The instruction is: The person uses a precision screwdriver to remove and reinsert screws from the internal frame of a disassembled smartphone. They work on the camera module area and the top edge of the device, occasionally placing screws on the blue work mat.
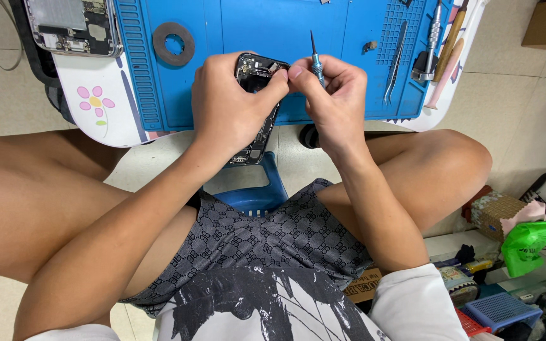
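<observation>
Phone chassis [255,107], black and opened to show its inner parts, is held over the near edge of a blue ridged work mat [285,38] on the counter. The left hand [229,104] wraps its grip around it. The right hand [330,95] pinches one slim teal-handled screwdriver [316,60], tip up. Farther back lie one dark ring [173,43], metal tweezers [396,60] and a second opened phone [74,25].

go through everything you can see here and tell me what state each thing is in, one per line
left hand: gripping the opened phone body
opened phone body: back off, insides exposed, held tilted over the mat edge
right hand: pinching the screwdriver
screwdriver: held near upright, tip up
second phone: opened, lying flat
tweezers: lying loose on the blue mat
black ring: flat on the mat
</observation>
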